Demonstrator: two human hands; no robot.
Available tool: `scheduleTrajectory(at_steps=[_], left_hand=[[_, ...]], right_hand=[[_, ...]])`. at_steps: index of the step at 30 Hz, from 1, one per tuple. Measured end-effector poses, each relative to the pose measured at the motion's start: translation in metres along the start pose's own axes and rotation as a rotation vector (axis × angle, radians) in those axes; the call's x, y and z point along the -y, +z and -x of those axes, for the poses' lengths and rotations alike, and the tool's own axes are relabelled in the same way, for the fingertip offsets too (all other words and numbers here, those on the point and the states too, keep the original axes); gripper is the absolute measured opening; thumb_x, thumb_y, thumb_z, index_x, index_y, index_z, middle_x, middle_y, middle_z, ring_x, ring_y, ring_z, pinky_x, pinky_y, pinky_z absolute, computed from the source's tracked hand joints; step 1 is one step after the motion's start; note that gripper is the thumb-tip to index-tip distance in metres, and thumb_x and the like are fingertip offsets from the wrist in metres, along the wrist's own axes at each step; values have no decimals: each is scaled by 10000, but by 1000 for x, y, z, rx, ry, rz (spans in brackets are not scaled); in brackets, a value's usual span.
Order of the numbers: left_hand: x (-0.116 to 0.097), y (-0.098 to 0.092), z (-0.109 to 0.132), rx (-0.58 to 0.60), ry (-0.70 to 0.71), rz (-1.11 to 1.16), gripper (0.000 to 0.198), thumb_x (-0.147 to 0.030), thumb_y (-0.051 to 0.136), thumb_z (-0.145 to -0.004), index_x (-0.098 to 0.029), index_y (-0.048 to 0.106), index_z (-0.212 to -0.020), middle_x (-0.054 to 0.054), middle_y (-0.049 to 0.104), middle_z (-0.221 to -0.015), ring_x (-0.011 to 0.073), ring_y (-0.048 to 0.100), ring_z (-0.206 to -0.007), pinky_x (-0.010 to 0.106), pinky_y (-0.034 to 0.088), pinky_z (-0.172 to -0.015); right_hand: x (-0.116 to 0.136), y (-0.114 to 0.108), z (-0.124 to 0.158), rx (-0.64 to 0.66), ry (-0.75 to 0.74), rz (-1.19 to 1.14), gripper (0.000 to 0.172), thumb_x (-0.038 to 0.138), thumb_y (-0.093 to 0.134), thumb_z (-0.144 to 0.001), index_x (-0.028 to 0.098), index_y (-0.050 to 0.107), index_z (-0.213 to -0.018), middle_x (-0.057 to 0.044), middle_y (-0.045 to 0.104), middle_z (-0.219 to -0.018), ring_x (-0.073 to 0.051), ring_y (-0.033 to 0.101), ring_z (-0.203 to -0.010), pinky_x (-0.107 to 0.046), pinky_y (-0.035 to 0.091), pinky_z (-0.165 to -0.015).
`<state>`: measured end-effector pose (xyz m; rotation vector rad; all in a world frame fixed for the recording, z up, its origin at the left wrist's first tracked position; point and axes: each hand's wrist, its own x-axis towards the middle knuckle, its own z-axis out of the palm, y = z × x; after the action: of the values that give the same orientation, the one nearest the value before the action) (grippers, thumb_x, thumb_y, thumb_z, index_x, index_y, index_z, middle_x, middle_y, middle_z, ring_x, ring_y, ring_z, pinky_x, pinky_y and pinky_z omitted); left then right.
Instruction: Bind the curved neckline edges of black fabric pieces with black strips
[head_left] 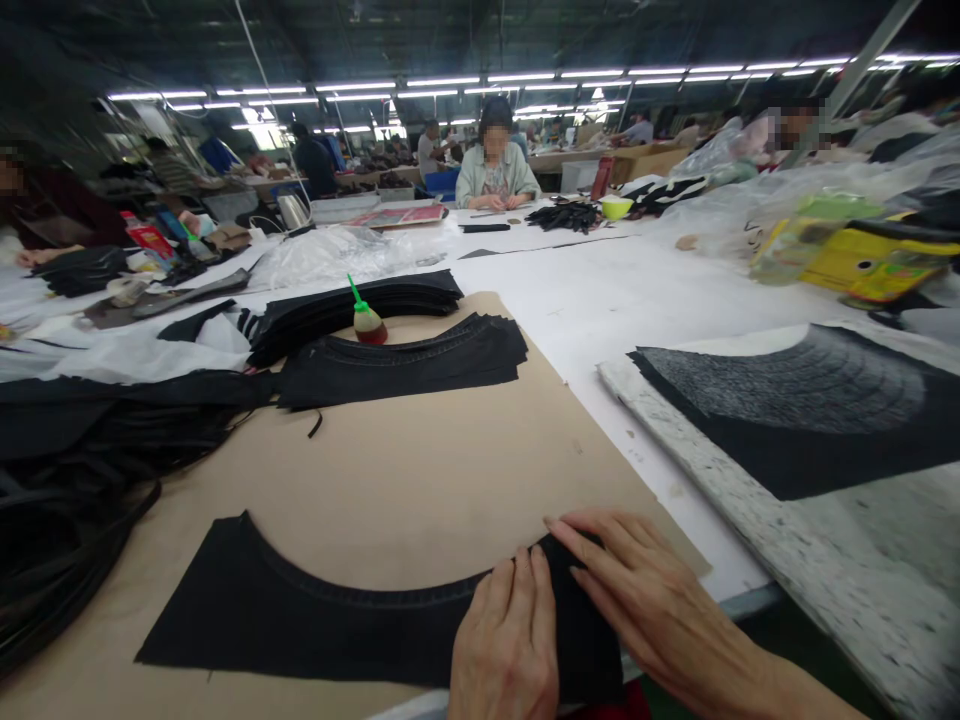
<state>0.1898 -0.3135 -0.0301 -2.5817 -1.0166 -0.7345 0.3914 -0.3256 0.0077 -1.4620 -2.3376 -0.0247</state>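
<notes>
A curved black fabric piece (345,625) lies on brown paper in front of me, its concave edge turned away from me and showing a narrow folded rim. My left hand (510,630) rests on its right part, fingers straight and side by side, fingertips at the curved edge. From the right, my right hand (645,580) reaches over the piece's upper right corner with outstretched fingers touching it. The fabric under both hands is hidden. Farther back lies a stack of similar black pieces (405,360), with a green-tipped glue bottle (369,325) beside it.
Brown paper (450,470) covers the table here. Black strips (75,460) are heaped at left. At right, a speckled board (832,560) bears a black piece (795,420) with a greyish, streaked surface. A yellow container (870,262) stands behind. Across the table sits a person (495,170).
</notes>
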Motion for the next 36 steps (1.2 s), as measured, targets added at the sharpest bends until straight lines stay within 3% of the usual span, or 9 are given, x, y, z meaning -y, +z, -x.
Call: scheduleTrajectory(at_steps=[3,8,12,17,20,23,26,31,36], left_hand=[[2,2,10,-25,-4,28,400,-74,371,-905,-88,594,-1236,106,621,-1248,213,578,-1095,285,490,-906],[4,3,14,-77,41,39,394,-79,367,-902,-66,596,-1222,126,629,-1243,245,605,-1076,311,538,-842],[7,-5,7,-83,7,178,385,-82,374,-900,-41,576,-1225,135,644,-1213,249,615,-1057,325,559,-842],[26,-25,6,-56,-199,524,381,-55,371,-896,-110,553,-1226,146,615,-1195,204,591,-1088,309,547,-888],[39,-33,12,-13,-287,478,373,-43,375,-879,-113,571,-1189,135,638,-1023,221,609,-929,362,562,-793],[46,-36,19,14,-177,379,363,-58,378,-849,-93,608,-1128,129,647,-965,247,598,-859,394,554,-734],[46,-34,24,-21,-72,303,374,-82,384,-855,-67,604,-1157,128,657,-1002,260,593,-914,388,535,-788],[44,-33,27,-27,-106,267,372,-97,381,-887,-91,607,-1182,113,643,-1059,244,567,-969,382,477,-886],[43,-34,27,-29,-120,279,372,-84,388,-882,-100,616,-1177,108,637,-1053,242,541,-989,388,443,-914]], right_hand=[[0,6,2,50,-1,-30,416,130,421,-935,207,493,-1337,-77,584,-1187,-210,535,-1064,-384,487,-903],[2,9,1,-31,50,-39,411,130,399,-942,185,490,-1339,-101,574,-1179,-213,533,-1069,-382,488,-905],[11,12,-4,52,-53,-96,435,91,389,-919,198,509,-1322,-85,587,-1179,-196,537,-1071,-361,478,-931],[11,13,-3,29,-80,-58,436,98,400,-914,190,506,-1327,-80,611,-1152,-193,550,-1041,-345,482,-891],[12,11,-3,4,-82,-10,483,92,406,-905,195,462,-1374,-78,602,-1182,-203,540,-1045,-358,468,-882],[16,12,-4,-9,-121,33,566,32,370,-856,218,460,-1383,-74,584,-1218,-208,531,-1058,-374,448,-891],[18,16,-3,11,-166,17,596,8,359,-822,216,479,-1367,-61,594,-1187,-187,535,-1050,-336,447,-895],[17,9,0,-73,-43,-45,456,109,385,-914,221,489,-1344,-68,578,-1186,-187,532,-1065,-311,467,-872],[21,-1,-3,39,-79,-85,439,130,424,-918,235,499,-1338,-52,616,-1127,-180,565,-1011,-301,491,-850]])
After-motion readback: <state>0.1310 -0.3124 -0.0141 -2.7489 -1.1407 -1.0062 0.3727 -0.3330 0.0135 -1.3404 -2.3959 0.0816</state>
